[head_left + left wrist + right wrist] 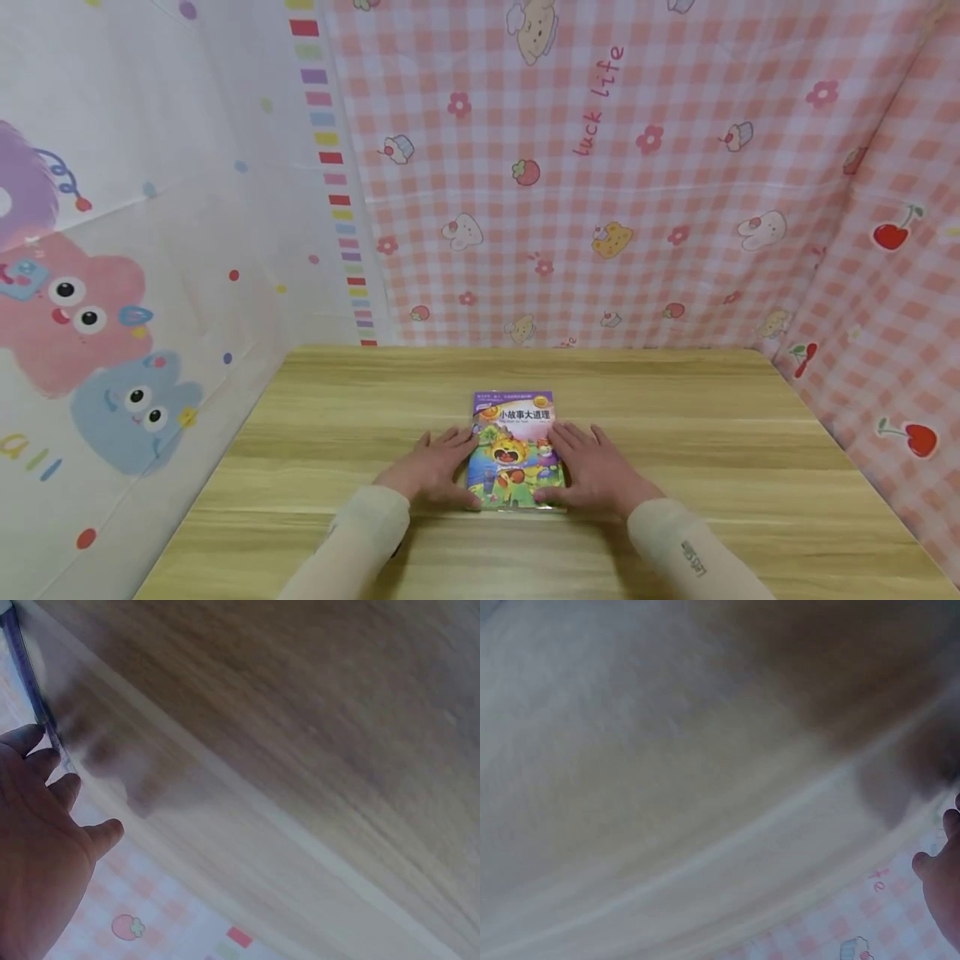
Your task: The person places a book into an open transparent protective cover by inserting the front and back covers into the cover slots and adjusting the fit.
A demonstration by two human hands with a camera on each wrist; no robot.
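Observation:
A children's book [513, 450] with a purple top band and a cartoon lion on its bright cover lies face up on the wooden table. At its left edge is my left hand [435, 471], fingers extended along the side and thumb at the lower left corner. My right hand [596, 471] rests at the opposite edge with its fingers stretched out, its thumb overlapping the lower right of the cover. In the left wrist view, the left fingertips meet the book's dark edge [30, 679]. Only part of the right hand [945, 889] shows in the right wrist view.
The wood-grain table [337, 417] extends around the book. Behind it hangs a pink checked cloth [570, 192], with a white cartoon-printed cloth [210, 217] at left and a cherry-printed checked cloth [877, 308] at right.

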